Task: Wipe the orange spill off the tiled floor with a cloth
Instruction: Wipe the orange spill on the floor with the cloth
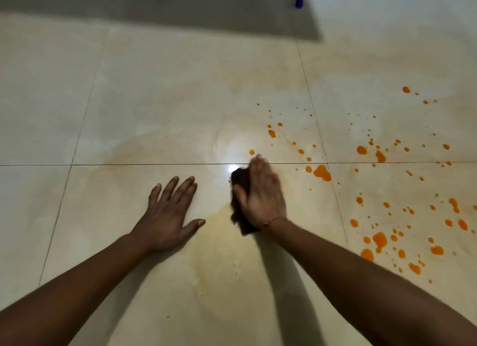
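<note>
- Head view, right hand [260, 196]: palm down, fingers fairly straight, pressing a dark cloth [240, 188] onto the tile. The thumb lies over its left edge; motion blur.
- Cloth: folded wad, long axis 12-to-6, showing at 9 o'clock of the palm.
- Orange spill [322, 172]: drops spread from 1 to 4 o'clock of the right hand. The largest near blob is at 2 o'clock, and a small drop sits just beside the fingertips [258, 158] at 12.
- Left hand [170, 211]: fingers released, spread flat on the floor at 9 o'clock of the cloth, farther from the spill.
- Judged next sweep: toward 3 o'clock.
- Tiled floor [154, 100]: glossy cream, dark grout, yellowish film [224, 245] at 6 o'clock.
- Room: grey shadow at 12; blue object [299, 1] at 1.
</note>
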The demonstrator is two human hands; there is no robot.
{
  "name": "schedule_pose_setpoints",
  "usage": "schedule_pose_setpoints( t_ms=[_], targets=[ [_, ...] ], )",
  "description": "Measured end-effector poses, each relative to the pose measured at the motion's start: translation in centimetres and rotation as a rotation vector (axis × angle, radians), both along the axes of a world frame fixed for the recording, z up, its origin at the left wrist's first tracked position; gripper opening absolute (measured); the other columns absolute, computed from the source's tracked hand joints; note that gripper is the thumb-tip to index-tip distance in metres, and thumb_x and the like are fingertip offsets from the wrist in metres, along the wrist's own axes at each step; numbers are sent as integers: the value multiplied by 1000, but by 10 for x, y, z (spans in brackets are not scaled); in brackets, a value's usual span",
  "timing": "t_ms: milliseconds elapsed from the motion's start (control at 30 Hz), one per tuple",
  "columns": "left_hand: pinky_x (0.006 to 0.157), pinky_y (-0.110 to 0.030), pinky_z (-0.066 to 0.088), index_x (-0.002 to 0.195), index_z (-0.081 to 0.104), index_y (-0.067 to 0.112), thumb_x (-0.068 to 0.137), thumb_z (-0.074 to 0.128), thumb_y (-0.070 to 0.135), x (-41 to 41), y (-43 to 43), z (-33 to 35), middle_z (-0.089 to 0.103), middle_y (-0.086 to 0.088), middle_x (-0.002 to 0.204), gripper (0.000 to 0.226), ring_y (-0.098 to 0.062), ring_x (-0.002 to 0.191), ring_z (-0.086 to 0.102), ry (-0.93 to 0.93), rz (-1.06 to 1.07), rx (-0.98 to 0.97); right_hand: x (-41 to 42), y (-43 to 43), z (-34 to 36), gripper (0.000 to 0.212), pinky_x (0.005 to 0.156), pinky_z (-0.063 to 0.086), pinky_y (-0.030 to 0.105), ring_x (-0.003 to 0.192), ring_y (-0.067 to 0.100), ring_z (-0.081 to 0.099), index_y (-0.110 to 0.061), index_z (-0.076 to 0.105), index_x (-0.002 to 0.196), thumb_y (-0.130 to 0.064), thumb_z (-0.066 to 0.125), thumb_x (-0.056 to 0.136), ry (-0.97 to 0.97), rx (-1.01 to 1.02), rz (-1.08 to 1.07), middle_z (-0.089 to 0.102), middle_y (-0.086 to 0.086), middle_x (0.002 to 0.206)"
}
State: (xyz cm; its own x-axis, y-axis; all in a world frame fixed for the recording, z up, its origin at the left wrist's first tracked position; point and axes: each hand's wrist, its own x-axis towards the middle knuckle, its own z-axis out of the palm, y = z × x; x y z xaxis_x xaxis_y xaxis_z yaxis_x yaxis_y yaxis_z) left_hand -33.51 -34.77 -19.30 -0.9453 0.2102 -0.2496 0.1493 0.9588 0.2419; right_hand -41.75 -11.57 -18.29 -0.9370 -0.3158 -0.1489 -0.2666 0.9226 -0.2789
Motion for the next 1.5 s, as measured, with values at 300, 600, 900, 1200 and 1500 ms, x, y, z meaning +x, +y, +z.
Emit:
schedule_pose_setpoints(
  t_ms=[300, 600, 900, 1200, 1500],
  targets=[
    [119, -31, -3, 154, 11, 26, 97, 12, 41, -1, -27, -1, 1, 15, 160, 59, -3, 147, -9, 14, -43, 256, -4, 1, -2, 79, 121, 10, 38, 150, 18, 3, -10, 12, 155, -56, 23, 92, 38, 8, -69, 7, 7, 163],
    [111, -35, 19, 148, 34, 13, 99, 24, 33, 15, -81, 1, 30, -3, 156, 54, -24, 142, 31, 114, 1, -27, 122, 1, -9, 77, 114, 25, 42, 146, 23, 24, -9, 30, 151, -53, 44, 90, 35, -60, 592, 25, 9, 159],
    [111, -32, 18, 150, 29, 13, 99, 19, 37, 15, -84, 10, 25, -2, 158, 57, -21, 144, 27, 84, -41, -106, 200, -63, -3, 76, 117, 23, 38, 146, 24, 24, -7, 30, 150, -50, 46, 89, -53, -134, 701, 25, 10, 158],
    [111, -42, 30, 147, 35, 9, 95, 16, 35, 15, -73, 14, 31, -5, 156, 62, -25, 143, 31, 77, 13, -73, 48, -55, -4, 64, 118, 10, 34, 147, 25, 20, -8, 29, 151, -43, 35, 97, 62, -66, 82, 25, 13, 159],
    [112, -39, 25, 146, 36, 11, 96, 19, 32, 5, -65, 4, 34, -4, 155, 58, -25, 142, 31, 120, 83, -40, -7, -23, -1, 57, 116, 21, 36, 140, 30, 35, -7, 42, 145, -41, 43, 100, 47, -122, -130, 41, 16, 150]
  ],
)
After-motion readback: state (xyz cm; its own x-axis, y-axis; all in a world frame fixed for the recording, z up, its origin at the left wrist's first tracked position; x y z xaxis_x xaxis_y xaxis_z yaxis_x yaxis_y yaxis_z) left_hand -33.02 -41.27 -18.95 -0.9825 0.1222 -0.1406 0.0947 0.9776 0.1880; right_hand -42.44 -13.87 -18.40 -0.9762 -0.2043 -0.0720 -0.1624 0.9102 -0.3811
